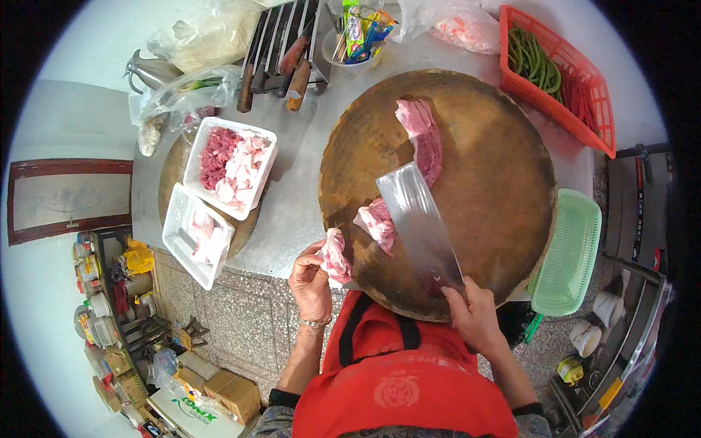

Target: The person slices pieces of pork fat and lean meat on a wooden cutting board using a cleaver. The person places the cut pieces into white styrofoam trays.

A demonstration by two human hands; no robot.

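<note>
My right hand (475, 313) grips a broad steel cleaver (419, 219), its blade slanting up and left over a round wooden chopping block (493, 164). Between the fingers of my left hand (311, 282) is a piece of raw meat (336, 256), at the block's left edge. Another raw meat chunk (377, 223) lies on the block, just left of the blade. Beyond the blade's tip rests a longer strip of raw meat (423, 137). A white plastic tray (265, 189) to the left holds dark red and pale meat pieces; a second white tray (181, 252) holds pale pieces.
Knives stand in a metal rack (323, 55) at the back, beside a plastic tub of packets (353, 67). A red basket (553, 41) with green beans is at the back right. A green plastic basket (567, 254) sits right of the block. Plastic bags lie at the back left.
</note>
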